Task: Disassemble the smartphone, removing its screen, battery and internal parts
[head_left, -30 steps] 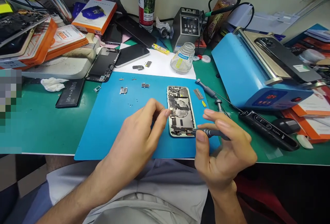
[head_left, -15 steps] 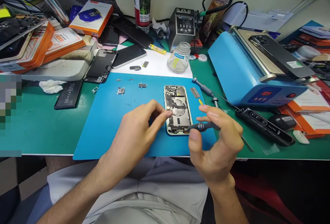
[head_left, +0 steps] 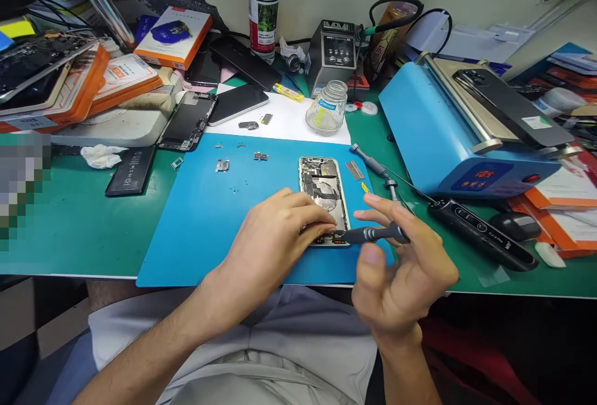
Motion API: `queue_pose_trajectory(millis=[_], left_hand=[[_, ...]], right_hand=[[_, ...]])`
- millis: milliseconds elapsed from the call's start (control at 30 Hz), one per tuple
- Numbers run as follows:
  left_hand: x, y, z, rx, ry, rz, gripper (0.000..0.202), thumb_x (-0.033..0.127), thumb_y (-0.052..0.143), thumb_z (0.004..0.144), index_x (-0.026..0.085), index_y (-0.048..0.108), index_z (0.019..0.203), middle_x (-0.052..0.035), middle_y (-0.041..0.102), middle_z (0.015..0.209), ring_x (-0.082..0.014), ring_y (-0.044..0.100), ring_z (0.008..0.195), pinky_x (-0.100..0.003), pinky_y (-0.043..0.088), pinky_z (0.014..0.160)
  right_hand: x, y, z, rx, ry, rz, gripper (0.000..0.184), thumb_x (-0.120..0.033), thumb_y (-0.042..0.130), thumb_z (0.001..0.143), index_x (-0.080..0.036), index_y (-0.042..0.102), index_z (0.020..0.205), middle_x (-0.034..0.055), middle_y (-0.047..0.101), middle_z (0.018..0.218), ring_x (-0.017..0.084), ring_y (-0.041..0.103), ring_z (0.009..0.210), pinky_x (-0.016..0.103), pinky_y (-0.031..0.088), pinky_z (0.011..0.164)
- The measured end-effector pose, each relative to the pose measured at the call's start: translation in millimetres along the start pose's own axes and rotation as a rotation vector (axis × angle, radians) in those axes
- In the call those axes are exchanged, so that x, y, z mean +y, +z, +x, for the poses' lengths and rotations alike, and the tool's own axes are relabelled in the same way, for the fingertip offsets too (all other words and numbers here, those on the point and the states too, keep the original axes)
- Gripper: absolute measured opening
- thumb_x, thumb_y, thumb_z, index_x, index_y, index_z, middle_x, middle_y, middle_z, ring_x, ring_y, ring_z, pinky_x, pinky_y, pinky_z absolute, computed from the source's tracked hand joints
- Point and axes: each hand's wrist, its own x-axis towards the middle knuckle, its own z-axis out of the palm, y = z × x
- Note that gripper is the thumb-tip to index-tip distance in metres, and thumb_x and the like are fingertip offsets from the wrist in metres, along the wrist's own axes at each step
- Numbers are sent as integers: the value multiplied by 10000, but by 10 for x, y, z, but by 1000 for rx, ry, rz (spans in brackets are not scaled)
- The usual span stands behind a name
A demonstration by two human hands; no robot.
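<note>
An opened phone [head_left: 336, 190] lies on the blue mat, its inner parts showing. My left hand [head_left: 284, 228] covers its lower left part, thumb and forefinger pinched together beside the screwdriver's tip. Whatever they pinch is too small or hidden to tell. My right hand [head_left: 408, 268] has a dark grey screwdriver [head_left: 373, 233] lying across its fingers, the tip at the phone's lower end. The thumb stands a little off the handle. Small metal parts [head_left: 222, 165] and tiny screws [head_left: 240, 190] lie on the mat to the left.
A glass jar [head_left: 326, 109] stands behind the phone. On the right are a blue heating machine [head_left: 420, 125], a second screwdriver [head_left: 368, 159] and a black pen-shaped tool [head_left: 482, 234]. A battery [head_left: 130, 172], a phone screen [head_left: 189, 122] and boxes [head_left: 175, 38] lie left.
My left hand has moved right and down over the phone's lower end, close to the screwdriver tip. My right hand has shifted slightly right and down, its thumb farther from the handle.
</note>
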Motion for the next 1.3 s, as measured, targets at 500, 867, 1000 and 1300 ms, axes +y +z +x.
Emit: queue_pose_trajectory(millis=[500, 867, 1000, 1300], left_hand=[[13, 46, -21, -44, -41, 43, 142, 267, 716, 1090, 230, 804, 985, 10, 801, 996, -225, 640, 894, -362, 449, 783], [34, 54, -57, 55, -118, 16, 181, 217, 644, 1125, 221, 716, 960, 8, 816, 991, -226, 709, 911, -349, 443, 726], [41, 53, -52, 61, -134, -2, 199, 234, 606, 1144, 221, 703, 971, 20, 796, 958, -213, 688, 880, -348, 438, 720], [67, 41, -40, 76, -152, -51, 199, 224, 589, 1150, 224, 672, 969, 30, 780, 967, -195, 663, 877, -342, 447, 757]], right_hand=[[-96, 23, 79, 186, 276, 93, 543, -80, 651, 1055, -306, 535, 1535, 14, 703, 1059, 107, 687, 725, 196, 613, 537], [-62, 56, 43, 103, 264, -62, 558, -70, 612, 1069, -298, 485, 1563, 22, 644, 1039, 100, 643, 704, 189, 612, 537], [-29, 30, 27, 47, 186, -145, 618, -89, 668, 1043, -295, 462, 1588, 54, 654, 1118, 135, 705, 793, 234, 640, 579], [51, 9, 23, 22, -4, -200, 596, -171, 531, 1062, -262, 451, 1646, 139, 616, 1393, 258, 797, 1068, 443, 703, 798]])
